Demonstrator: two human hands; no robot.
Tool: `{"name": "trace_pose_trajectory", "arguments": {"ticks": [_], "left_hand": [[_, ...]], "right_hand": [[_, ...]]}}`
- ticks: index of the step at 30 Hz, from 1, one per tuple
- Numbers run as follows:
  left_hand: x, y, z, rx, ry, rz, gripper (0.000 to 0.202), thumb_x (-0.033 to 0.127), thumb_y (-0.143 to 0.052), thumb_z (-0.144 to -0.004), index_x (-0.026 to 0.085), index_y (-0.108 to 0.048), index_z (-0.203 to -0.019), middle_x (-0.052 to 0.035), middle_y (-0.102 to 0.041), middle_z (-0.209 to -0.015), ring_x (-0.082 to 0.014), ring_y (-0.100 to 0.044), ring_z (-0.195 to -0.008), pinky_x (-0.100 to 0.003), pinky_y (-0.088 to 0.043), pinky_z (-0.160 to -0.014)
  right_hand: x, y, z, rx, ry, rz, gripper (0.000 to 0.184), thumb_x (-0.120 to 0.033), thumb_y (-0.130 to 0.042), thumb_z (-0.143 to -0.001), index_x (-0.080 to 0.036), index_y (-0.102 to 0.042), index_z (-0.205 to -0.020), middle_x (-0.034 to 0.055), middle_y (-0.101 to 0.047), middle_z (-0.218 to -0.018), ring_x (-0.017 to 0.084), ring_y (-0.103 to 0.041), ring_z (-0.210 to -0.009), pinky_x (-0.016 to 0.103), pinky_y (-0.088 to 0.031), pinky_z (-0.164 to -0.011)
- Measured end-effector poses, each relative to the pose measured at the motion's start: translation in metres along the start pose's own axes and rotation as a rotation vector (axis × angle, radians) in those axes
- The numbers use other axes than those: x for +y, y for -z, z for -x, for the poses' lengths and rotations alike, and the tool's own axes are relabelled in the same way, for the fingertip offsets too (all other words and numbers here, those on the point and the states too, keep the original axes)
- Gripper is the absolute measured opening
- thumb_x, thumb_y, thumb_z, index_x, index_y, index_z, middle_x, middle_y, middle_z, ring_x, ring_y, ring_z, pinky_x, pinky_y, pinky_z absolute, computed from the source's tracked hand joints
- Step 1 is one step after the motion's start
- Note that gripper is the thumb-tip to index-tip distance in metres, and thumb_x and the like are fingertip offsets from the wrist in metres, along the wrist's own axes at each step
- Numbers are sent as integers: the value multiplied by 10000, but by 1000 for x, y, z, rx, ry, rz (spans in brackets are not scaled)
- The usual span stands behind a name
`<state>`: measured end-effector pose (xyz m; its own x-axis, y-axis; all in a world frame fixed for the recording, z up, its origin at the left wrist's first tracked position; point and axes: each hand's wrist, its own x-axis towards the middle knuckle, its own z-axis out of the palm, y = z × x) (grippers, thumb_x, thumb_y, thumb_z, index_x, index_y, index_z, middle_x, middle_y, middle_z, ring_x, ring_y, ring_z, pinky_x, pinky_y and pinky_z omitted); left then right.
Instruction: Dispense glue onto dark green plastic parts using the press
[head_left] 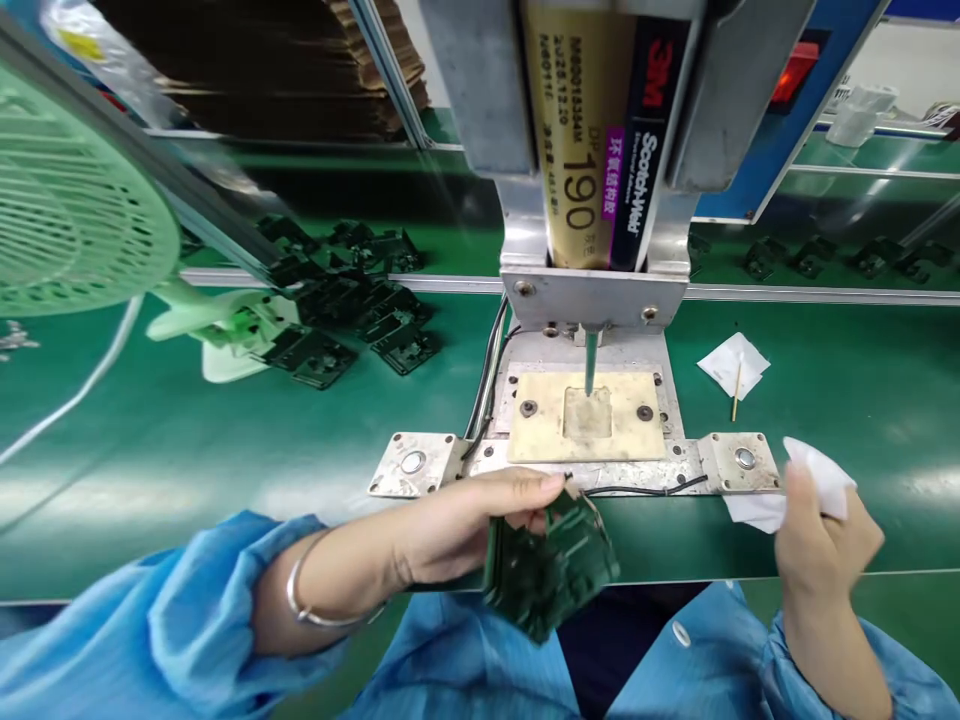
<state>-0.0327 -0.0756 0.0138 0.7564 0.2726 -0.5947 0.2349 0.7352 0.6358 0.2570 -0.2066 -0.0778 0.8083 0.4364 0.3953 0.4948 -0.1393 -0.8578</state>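
Observation:
A dark green plastic housing (551, 565) is tilted over the table's front edge, gripped by my left hand (480, 515) with the thumb along its upper rim. My right hand (821, 540), off to the right, pinches a crumpled white wipe (823, 480); part of the wipe hangs down to the left of the fingers. Between and behind my hands stands a glue dispenser with a Scotch-Weld cartridge (600, 140). Its nozzle (591, 360) points down at a cream fixture block (540, 435) that has a square recess.
A heap of similar dark housings (360, 300) lies at the back left beside a green fan (75, 200). A cotton swab (736, 390) rests on a white square wipe (724, 362) at the right. Metal button boxes (409, 465) flank the fixture, and a black cable (645, 491) runs in front.

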Motion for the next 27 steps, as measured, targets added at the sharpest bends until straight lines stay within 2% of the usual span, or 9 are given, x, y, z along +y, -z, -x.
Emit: {"name": "trace_pose_trajectory", "arguments": {"ticks": [2,5,8,11,15,18,22,25,27], "left_hand": [[-13,-5,4,-161,30,71,621,615,-781,-663,88,-800,-990,-152,-771,-890,-256,-706,-767,-317,-535,-693],[-27,-15,7,-256,38,84,600,593,-767,-649,78,-809,-954,-143,-767,-834,-248,-690,-707,-304,-500,-635],[-33,-26,9,-179,40,58,499,564,-777,-643,105,-804,-839,-89,-720,-693,-222,-654,-633,-308,-487,-625],[-37,-31,10,-176,50,37,446,551,-798,-610,121,-748,-717,-52,-650,-603,-208,-609,-585,-317,-472,-611],[-45,-28,11,-254,-8,-47,487,607,-763,-620,130,-664,-610,-20,-527,-503,-157,-477,-502,-293,-394,-547],[-47,-24,14,-283,-53,-147,544,645,-727,-652,118,-751,-784,-46,-617,-632,-178,-525,-598,-283,-397,-585],[-44,-29,24,-305,-117,-261,634,687,-709,-702,138,-771,-1014,-76,-713,-892,-242,-619,-822,-313,-475,-763],[-47,-32,34,-274,-299,-264,618,638,-701,-786,166,-702,-1184,-103,-703,-1037,-263,-650,-926,-343,-519,-829],[-54,-31,39,-147,-592,-309,590,514,-741,-820,210,-616,-1311,-124,-663,-1136,-276,-655,-1005,-361,-543,-868]], "right_hand": [[-27,15,10,-219,288,-121,433,-594,-625,-916,-183,-757,-881,69,-663,-736,239,-616,-653,372,-487,-632],[-81,23,22,-895,682,-371,458,-537,-425,-1049,-222,-738,-935,2,-533,-628,157,-517,-535,316,-415,-569],[-124,10,28,-1112,792,-448,679,-592,-232,-1074,-186,-622,-695,-36,-353,-604,105,-344,-486,306,-266,-521],[-139,-4,34,-1155,816,-437,730,-666,-227,-1046,-177,-460,-557,-44,-293,-609,93,-284,-504,307,-204,-520],[-134,-1,43,-1172,814,-435,714,-650,-208,-1056,-184,-419,-557,-47,-271,-605,98,-260,-504,311,-182,-521],[-131,11,49,-1206,769,-420,702,-618,-201,-1070,-184,-474,-590,-52,-249,-612,98,-239,-499,308,-190,-525],[-127,26,51,-1220,746,-325,707,-635,-211,-1058,-185,-559,-638,-47,-284,-599,101,-290,-486,300,-234,-525],[-105,37,50,-1047,689,-331,625,-621,-308,-1049,-198,-697,-802,-20,-410,-579,130,-403,-482,295,-318,-508],[-79,44,51,-824,510,-307,463,-535,-410,-1043,-217,-742,-992,22,-554,-642,174,-518,-541,299,-399,-511]]}}
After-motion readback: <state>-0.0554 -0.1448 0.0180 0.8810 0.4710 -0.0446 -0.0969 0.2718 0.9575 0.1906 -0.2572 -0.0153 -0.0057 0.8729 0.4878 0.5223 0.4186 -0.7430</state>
